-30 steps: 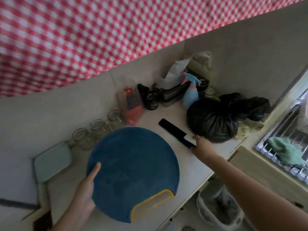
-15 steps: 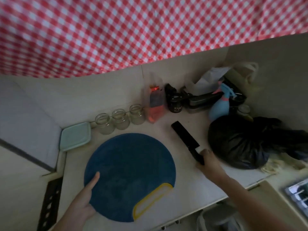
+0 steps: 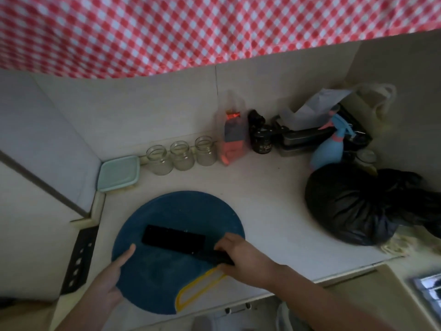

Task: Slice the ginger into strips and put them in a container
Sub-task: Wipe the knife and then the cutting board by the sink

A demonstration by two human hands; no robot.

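Observation:
A round blue cutting board [image 3: 181, 211] with a yellow-rimmed handle slot lies on the counter near its front edge. A black cleaver [image 3: 173, 239] lies flat across the board, blade pointing left. My right hand [image 3: 243, 255] grips its black handle at the board's right side. My left hand [image 3: 109, 280] rests on the board's left edge with the thumb stretched onto the blue surface. A container with a pale green lid [image 3: 118, 173] sits in the back left corner. No ginger is visible.
Three empty glass jars [image 3: 181, 155] stand along the back wall. Right of them are an orange packet [image 3: 232, 142], a dark jar [image 3: 262, 142], a blue spray bottle [image 3: 328, 146] and a full black plastic bag [image 3: 353, 204]. A red checked curtain hangs above.
My right hand took the cleaver from beside the black bag and carried it left onto the cutting board. My left hand stayed at the board's left edge.

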